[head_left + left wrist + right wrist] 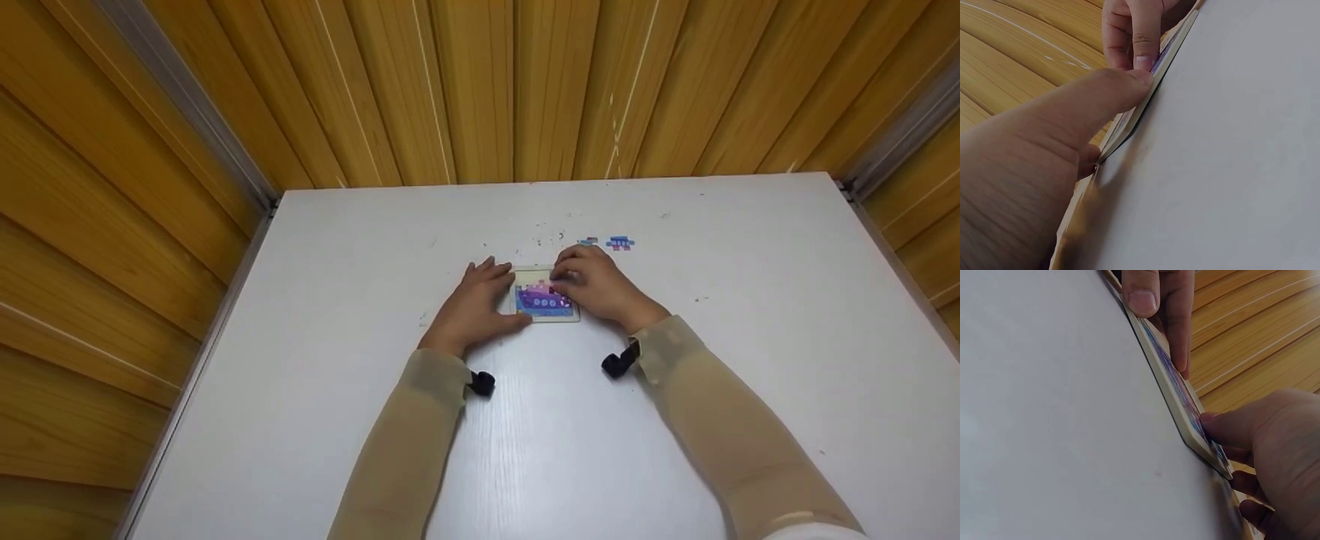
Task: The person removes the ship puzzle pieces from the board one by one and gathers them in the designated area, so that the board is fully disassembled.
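Loose jigsaw pieces (620, 243) lie on the white table (750, 300) beyond the right hand (600, 285). The ship jigsaw (540, 301) lies between both hands, right side partly covered. Left hand (476, 304): spread, touching the frame (553, 320). Right hand: fingers bent; grasp indeterminable.

Extends left arm (411, 439) and right arm (739, 424) forward, holding left grip (478, 304) near right grip (598, 285).
Slants both arms inward toward the middle and turns the back of each grip upward. Spreads the left fingers (493, 272) slightly apart and stretches the left thumb (1109, 93) out toward the right; bends the right fingers (1248, 486) inward and points the right thumb (1233, 426) across to the left.
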`<action>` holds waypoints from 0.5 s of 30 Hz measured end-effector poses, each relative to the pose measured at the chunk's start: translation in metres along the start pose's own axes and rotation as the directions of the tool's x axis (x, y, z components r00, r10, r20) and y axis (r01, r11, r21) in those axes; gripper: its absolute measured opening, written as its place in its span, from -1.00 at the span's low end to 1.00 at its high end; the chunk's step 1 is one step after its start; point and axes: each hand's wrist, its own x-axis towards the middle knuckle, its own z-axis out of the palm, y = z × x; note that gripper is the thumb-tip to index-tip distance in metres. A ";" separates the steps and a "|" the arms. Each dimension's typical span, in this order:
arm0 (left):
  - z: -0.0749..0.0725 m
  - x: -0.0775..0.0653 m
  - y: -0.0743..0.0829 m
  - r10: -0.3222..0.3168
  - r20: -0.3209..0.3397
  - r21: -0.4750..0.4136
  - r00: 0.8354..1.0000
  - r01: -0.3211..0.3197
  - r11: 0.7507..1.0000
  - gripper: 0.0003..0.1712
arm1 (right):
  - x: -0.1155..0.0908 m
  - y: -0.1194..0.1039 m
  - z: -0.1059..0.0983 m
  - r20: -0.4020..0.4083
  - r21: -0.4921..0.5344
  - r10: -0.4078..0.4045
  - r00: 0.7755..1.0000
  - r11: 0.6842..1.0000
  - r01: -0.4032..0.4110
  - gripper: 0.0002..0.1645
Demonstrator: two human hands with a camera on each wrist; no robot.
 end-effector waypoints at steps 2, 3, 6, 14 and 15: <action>0.000 0.001 0.000 0.008 -0.001 0.012 1.000 -0.008 1.000 0.06 | 0.000 0.001 0.000 -0.005 -0.006 -0.014 1.000 1.000 0.014 -0.83; 0.000 0.001 0.000 0.012 -0.002 0.017 1.000 -0.012 1.000 0.06 | 0.000 0.001 0.000 -0.008 -0.009 -0.022 1.000 1.000 0.022 -0.82; 0.000 0.001 0.000 0.014 -0.003 0.024 1.000 -0.014 1.000 0.05 | 0.000 0.000 0.000 -0.010 -0.010 -0.033 0.999 0.999 0.032 -0.82; 0.001 0.001 0.000 -0.003 0.002 0.014 1.000 0.003 1.000 0.05 | -0.001 -0.001 0.000 -0.007 -0.005 -0.020 1.000 1.000 0.020 -0.83; 0.001 0.001 0.000 -0.003 0.001 0.014 1.000 0.003 1.000 0.05 | -0.001 -0.001 -0.001 -0.007 0.000 -0.014 1.000 1.000 0.014 -0.83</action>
